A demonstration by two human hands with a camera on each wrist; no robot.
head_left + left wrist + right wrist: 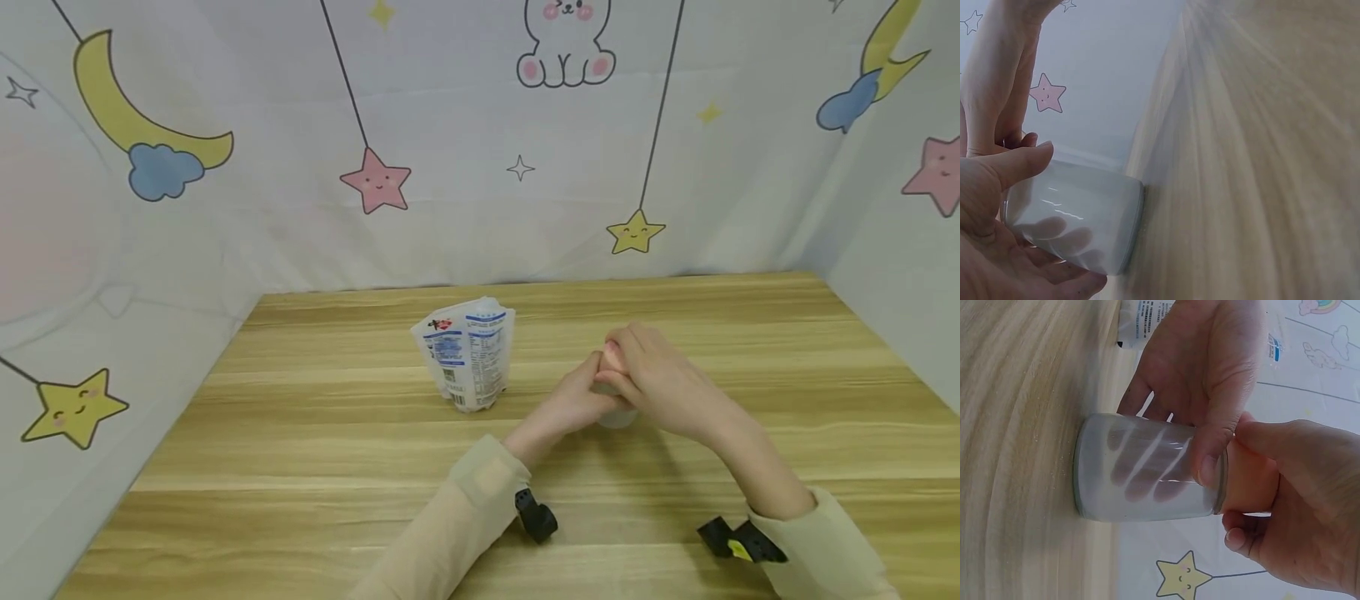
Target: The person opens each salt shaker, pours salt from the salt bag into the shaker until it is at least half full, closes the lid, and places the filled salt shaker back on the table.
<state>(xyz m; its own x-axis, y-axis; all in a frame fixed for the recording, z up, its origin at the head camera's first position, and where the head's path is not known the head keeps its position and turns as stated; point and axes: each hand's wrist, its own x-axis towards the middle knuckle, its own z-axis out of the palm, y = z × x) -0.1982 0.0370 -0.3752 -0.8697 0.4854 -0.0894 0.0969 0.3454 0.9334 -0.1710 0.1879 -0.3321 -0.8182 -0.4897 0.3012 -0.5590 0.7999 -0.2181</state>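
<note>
A clear glass jar [1147, 497] with a pinkish-orange lid [1250, 478] stands upright on the wooden table. My left hand [577, 400] grips the jar's body, its fingers showing through the glass in the right wrist view and its thumb near the rim. From above, my right hand [660, 383] holds the lid, with thumb and fingers on opposite sides of it. Both hands hide most of the jar in the head view, where just its base shows below them. No contents stand out through the glass.
A white pouch [468, 358] with blue print stands on the wooden table [300, 467], left of the hands. A white curtain [465, 233] with stars and moons hangs behind the table and along its sides. Black straps circle both sleeves.
</note>
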